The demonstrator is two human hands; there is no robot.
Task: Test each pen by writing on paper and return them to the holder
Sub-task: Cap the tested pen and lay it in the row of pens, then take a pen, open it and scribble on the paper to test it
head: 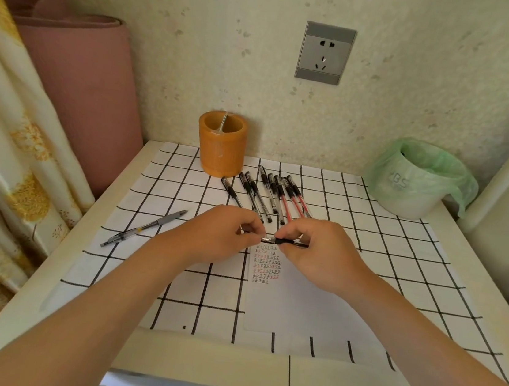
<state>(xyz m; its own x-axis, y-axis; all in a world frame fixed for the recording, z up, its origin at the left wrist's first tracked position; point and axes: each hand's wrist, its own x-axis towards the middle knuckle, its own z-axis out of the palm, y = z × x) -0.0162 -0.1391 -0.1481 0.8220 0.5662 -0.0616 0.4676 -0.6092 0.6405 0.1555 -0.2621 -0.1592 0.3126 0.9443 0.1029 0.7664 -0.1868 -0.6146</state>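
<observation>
In the head view both hands meet above the top of the paper [283,312], holding one black pen [287,242] level between them. The left hand [222,237] pinches its pale end and the right hand [319,255] grips the dark barrel. Small black and red marks fill the paper just below the pen. The holder [220,143] stands at the back of the surface [410,295] with no pen rising out of it, a row of pens [266,194] lies just in front of it, and a grey pen [146,227] lies apart to the left. The step looks like cap work on this pen — coming off or going on, I cannot tell. If off, the next move calls for a writing grip and the tip lowered onto bare paper; if on, a carry over the row into the holder.
</observation>
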